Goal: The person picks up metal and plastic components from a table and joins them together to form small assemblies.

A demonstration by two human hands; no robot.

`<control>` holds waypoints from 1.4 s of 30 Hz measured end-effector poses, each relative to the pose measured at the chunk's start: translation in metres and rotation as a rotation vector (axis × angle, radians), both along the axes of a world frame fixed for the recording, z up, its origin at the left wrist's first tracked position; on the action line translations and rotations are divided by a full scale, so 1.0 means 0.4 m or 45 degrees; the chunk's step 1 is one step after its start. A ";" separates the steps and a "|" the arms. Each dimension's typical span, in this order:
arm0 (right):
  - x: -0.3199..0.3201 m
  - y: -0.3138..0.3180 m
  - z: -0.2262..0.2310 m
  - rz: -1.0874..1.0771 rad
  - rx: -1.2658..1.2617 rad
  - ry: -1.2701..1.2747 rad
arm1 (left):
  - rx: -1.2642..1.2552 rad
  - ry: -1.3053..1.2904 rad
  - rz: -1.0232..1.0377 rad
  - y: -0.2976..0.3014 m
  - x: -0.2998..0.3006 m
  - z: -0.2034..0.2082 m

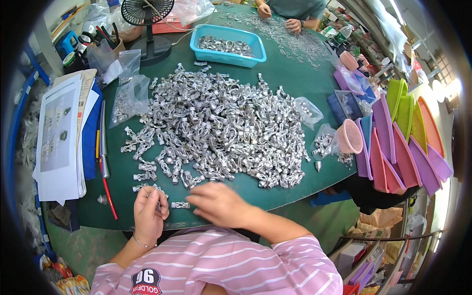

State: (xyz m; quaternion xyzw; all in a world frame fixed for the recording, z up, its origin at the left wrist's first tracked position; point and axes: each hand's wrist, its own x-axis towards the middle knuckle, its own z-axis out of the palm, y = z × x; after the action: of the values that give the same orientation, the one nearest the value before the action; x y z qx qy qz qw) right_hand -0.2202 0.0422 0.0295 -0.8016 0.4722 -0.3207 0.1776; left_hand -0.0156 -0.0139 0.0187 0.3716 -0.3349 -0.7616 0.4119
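My left hand (149,212) is near the front edge of the green table, its fingers curled around a small silver metal fitting that they mostly hide. To its right, my right hand (223,205) hovers, slightly blurred, fingers stretched leftward and apart with nothing visible in them. Just beyond those fingertips a single silver cage-like fitting (180,205) lies on the table. Ahead spreads a large pile of similar metal fittings (221,128) with twisted open bodies. A few more (144,176) lie loose at the pile's near left edge.
A blue plastic tray (227,61) of metal rings stands behind the pile, beside a black fan (150,44). Papers (59,137) and a red pen (109,198) lie left. Colored bins (393,137) and a pink cup (349,136) are right. Across the table, another person's hands (293,25) touch scattered rings.
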 end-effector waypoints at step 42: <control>0.108 -0.006 -0.017 -0.023 0.089 -1.031 | 0.300 0.138 -0.377 0.010 0.024 -0.003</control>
State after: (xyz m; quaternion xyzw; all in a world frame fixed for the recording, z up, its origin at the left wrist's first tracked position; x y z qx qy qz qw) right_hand -0.1771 0.0396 0.0227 -0.5997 0.3818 -0.5959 0.3735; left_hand -0.0060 -0.0099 0.0174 0.3223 -0.2719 -0.8667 0.2665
